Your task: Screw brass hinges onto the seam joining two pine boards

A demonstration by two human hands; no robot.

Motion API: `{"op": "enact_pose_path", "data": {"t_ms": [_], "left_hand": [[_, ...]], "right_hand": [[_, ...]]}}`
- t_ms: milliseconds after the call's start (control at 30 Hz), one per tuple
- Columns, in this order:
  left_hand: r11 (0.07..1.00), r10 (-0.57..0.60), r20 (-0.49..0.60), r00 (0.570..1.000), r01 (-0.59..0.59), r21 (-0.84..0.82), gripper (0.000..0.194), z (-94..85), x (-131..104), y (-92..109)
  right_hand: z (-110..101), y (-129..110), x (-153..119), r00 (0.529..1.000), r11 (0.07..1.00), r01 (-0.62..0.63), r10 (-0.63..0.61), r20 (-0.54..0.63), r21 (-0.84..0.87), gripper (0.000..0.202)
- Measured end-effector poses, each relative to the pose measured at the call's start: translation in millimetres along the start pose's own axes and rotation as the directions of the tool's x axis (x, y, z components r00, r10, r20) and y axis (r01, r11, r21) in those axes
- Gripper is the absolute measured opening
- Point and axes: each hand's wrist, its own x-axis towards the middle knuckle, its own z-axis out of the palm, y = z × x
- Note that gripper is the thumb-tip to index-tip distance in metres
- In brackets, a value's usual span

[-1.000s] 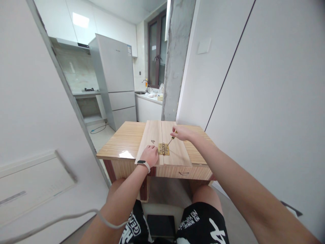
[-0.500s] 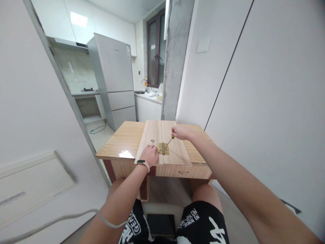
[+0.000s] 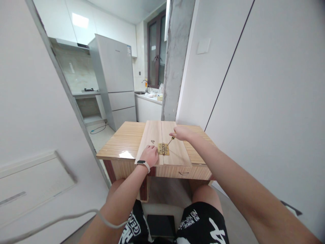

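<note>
A brass hinge (image 3: 163, 149) lies across the seam between two pale wooden boards (image 3: 152, 130) placed side by side. My right hand (image 3: 181, 133) is closed around the handle of a screwdriver (image 3: 170, 141). The screwdriver slants down to the left, its tip at the hinge's right leaf. My left hand (image 3: 149, 155) lies on the left board, fingers resting flat against it beside the hinge's left leaf. Just beyond that hand, a few small dark pieces (image 3: 152, 141), possibly screws, sit on the board. Whether a screw is under the tip is too small to tell.
Under the boards stands a glossy wood-grain desk (image 3: 122, 139) with a drawer handle (image 3: 183, 173) at its front. White panels rise close on the right. A grey fridge (image 3: 114, 64) and a sink counter stand behind. A pale cable (image 3: 76, 215) crosses the lower left.
The fingers of my right hand have shifted around the screwdriver handle, with the thumb now reaching further left. The left hand, boards and hinge stay in place.
</note>
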Motion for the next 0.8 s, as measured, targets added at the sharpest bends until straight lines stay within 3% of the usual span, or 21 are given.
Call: {"op": "enact_pose_path", "data": {"t_ms": [100, 433, 800], "left_hand": [[1.000, 0.005, -0.006, 1.000, -0.005, 0.005, 0.023, -0.4, 0.0, 0.0], [1.000, 0.017, -0.016, 1.000, -0.017, 0.016, 0.022, 0.2, -0.1, -0.8], [0.999, 0.028, -0.036, 0.999, -0.028, 0.024, 0.022, 1.4, 0.0, -1.9]], "right_hand": [[-0.1, -1.5, 2.2, 1.000, 1.000, 0.005, -0.005, 0.018, -0.013, 0.057], [3.0, 4.5, 5.2, 0.998, 0.998, 0.059, -0.059, 0.003, 0.024, 0.022], [3.1, 4.5, -1.1, 0.999, 0.997, 0.042, -0.042, -0.001, 0.063, 0.035]]}}
